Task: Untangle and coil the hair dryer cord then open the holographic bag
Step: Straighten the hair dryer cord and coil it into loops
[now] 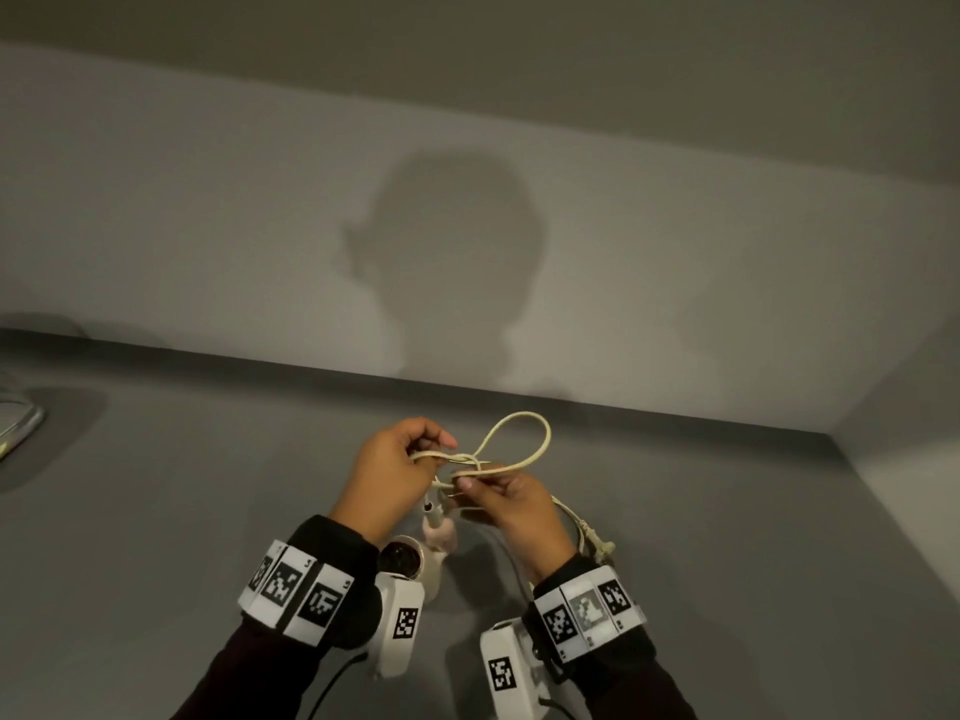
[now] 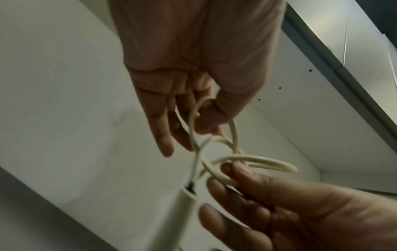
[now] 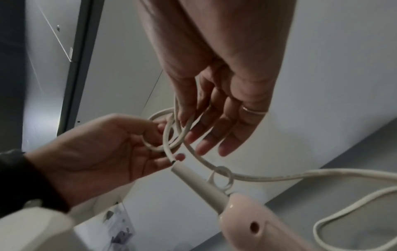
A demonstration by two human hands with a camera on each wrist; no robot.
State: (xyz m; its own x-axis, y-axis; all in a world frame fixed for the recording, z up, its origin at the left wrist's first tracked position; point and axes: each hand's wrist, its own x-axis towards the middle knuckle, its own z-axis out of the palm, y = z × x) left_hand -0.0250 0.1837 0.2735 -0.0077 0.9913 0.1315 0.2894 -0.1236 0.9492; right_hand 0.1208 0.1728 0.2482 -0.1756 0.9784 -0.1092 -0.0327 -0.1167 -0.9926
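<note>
I hold a cream hair dryer cord in the air above the grey table; it is knotted, with a loop standing out past my hands. My left hand pinches one small loop of the tangle. My right hand pinches a crossing strand with thumb and forefinger. The pink hair dryer hangs under my hands, its handle and cord sleeve showing. A shiny flat thing at the far left edge may be the holographic bag.
The cord's plug dangles just right of my right wrist, and slack cord trails off to the right. Grey walls close the table at the back and right. Cameras are strapped on both wrists.
</note>
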